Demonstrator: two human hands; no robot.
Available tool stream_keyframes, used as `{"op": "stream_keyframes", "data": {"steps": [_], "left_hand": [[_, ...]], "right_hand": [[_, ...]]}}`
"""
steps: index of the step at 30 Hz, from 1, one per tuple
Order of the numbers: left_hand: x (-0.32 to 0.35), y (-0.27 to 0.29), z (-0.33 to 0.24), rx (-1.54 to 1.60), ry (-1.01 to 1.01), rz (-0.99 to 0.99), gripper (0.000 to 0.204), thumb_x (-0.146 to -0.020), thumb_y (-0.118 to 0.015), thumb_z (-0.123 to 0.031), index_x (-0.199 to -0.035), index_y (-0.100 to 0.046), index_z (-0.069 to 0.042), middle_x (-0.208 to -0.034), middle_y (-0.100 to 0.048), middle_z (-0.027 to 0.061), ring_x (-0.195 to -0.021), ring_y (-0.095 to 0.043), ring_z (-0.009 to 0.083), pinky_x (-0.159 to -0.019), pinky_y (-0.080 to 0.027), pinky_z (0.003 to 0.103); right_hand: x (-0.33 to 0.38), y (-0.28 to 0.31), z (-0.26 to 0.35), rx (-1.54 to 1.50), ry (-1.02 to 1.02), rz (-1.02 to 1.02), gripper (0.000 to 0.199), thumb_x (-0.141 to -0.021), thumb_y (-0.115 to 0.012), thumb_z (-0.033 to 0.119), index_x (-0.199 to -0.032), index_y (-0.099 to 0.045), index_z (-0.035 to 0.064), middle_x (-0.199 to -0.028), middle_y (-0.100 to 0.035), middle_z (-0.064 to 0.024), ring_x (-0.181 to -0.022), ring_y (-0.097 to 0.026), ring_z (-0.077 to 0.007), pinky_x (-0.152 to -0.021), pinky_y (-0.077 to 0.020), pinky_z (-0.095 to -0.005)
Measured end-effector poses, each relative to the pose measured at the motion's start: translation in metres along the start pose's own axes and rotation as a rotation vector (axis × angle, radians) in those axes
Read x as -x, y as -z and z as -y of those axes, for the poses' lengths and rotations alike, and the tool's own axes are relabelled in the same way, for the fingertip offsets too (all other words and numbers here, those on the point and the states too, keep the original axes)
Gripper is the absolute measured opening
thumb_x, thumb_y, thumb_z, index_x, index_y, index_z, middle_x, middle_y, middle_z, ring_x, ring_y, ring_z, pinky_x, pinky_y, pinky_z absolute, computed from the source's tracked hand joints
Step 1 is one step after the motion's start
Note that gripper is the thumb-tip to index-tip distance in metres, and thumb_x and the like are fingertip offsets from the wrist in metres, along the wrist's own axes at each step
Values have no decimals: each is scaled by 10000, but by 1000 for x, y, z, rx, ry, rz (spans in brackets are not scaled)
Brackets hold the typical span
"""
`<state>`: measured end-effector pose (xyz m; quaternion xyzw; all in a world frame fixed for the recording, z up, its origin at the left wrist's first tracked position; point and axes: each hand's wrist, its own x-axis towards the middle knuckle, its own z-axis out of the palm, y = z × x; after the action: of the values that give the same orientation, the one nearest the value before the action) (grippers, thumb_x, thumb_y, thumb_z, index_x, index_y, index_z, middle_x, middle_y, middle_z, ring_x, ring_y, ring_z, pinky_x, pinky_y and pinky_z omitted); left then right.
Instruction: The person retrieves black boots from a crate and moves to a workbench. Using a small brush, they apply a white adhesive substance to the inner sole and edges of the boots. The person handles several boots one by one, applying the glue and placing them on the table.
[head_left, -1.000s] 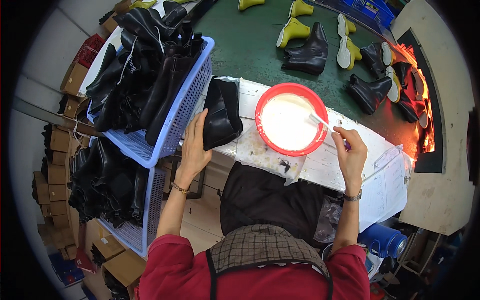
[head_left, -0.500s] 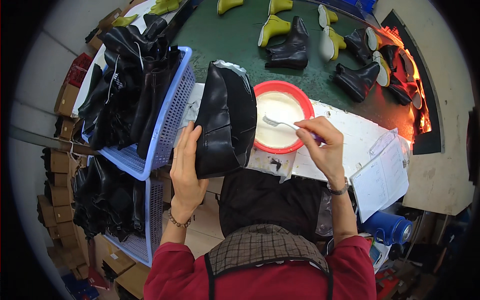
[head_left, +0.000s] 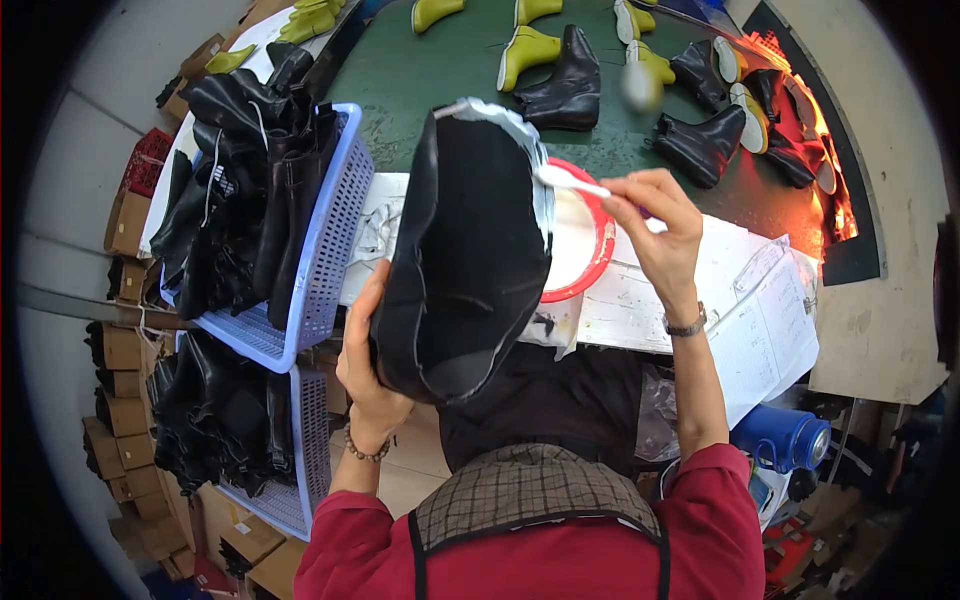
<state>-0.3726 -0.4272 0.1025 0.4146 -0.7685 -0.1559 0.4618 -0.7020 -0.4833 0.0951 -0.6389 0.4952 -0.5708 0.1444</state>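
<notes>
My left hand is closed around the left side of a black boot upper, tilted so that its dark hollow inside faces me. Along its top and right edge runs a turned rim coated whitish. Between the fingers of my right hand is a white toothbrush, its bristle end touching that coated edge. Behind the upper, partly covered by it, stands a red basin with creamy white liquid in it.
Two blue plastic baskets of black boot uppers stand at left, one below the other. Black boots and yellow lasts stand on the green surface, beside a glowing orange heater. An open notebook and blue flask are at right.
The toothbrush has come up from over the basin to the upper's edge. The boot upper has turned, its opening now facing me, and covers more of the basin.
</notes>
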Motion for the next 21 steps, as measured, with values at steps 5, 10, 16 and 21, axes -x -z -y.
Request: {"op": "stream_keyframes", "data": {"steps": [5,10,16,21], "left_hand": [[-12,-19,6,-26,26,-104,898,-757,-843,-38,-1491,-336,65,-1492,-478,211,-1306,-546,276,-1119,-421,378],[-16,-26,7,-31,-44,-72,872,-788,-812,-22,-1503,-318,52,-1515,-447,213,-1307,-544,300,-1116,-427,394],[-26,-40,26,122,-156,-216,587,-966,-584,-63,-1496,-350,32,-1525,-423,223,-1355,-491,314,-1127,-434,426],[-44,-46,37,141,-212,-278,471,-1025,-472,-162,-1466,-392,-14,-1517,-420,248,-1386,-450,355,-1132,-428,455]], "right_hand": [[43,-4,17,-80,-84,79,202,-789,-804,-14,-986,-779,22,-908,-665,-46,-746,-616,-89,-634,-482,-232],[39,2,13,-14,-164,6,194,-806,-797,5,-998,-778,29,-896,-666,-40,-730,-592,-83,-615,-448,-214],[39,-2,23,-6,-13,-6,225,-781,-816,-15,-1000,-779,22,-906,-678,-55,-754,-630,-99,-628,-495,-225],[56,-6,43,-110,-89,92,243,-754,-834,-15,-989,-776,3,-915,-684,-74,-798,-648,-127,-674,-522,-234]]}}
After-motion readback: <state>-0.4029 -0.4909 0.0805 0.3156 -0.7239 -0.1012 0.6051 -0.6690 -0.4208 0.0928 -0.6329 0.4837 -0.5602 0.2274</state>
